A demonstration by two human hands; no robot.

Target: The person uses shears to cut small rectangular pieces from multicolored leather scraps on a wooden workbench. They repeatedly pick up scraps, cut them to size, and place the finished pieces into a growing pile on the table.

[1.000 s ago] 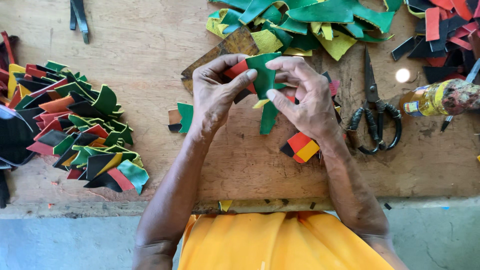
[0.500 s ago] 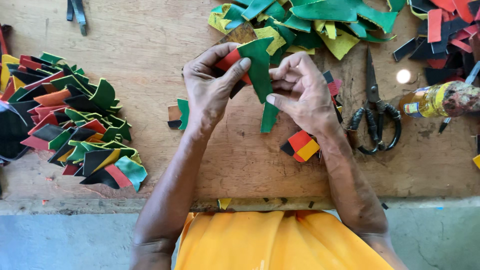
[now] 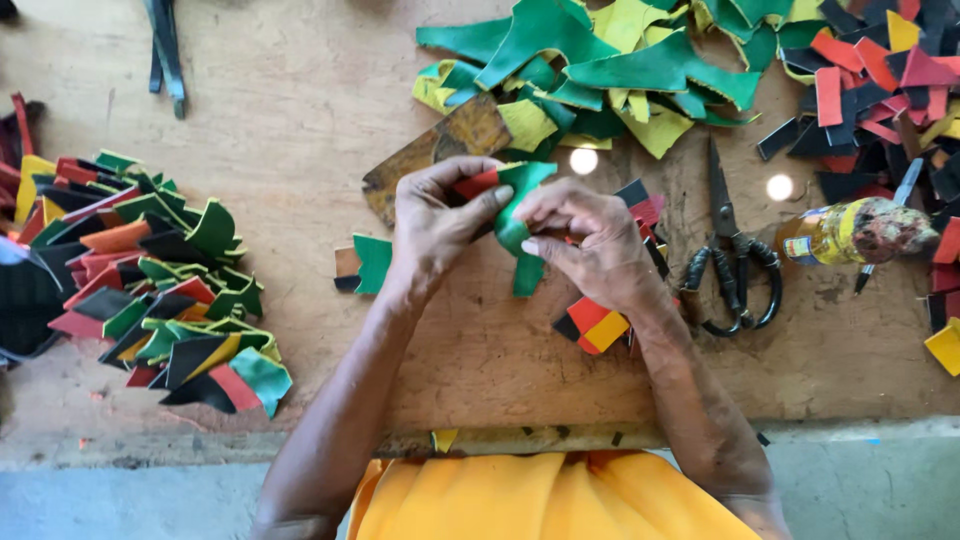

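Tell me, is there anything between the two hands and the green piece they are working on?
Nothing visible stands between them. The left hand and the right hand both grip the green piece directly, above the wooden table. The scissors and the bottle lie apart, to the right.

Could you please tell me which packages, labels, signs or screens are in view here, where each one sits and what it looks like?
Bottle: lies on its side on the wooden table, right of the black scissors; small, grimy, with a smeared cap end.
Label: wrapped around that bottle; yellow with red and blue patches.
No signs or screens are in view.
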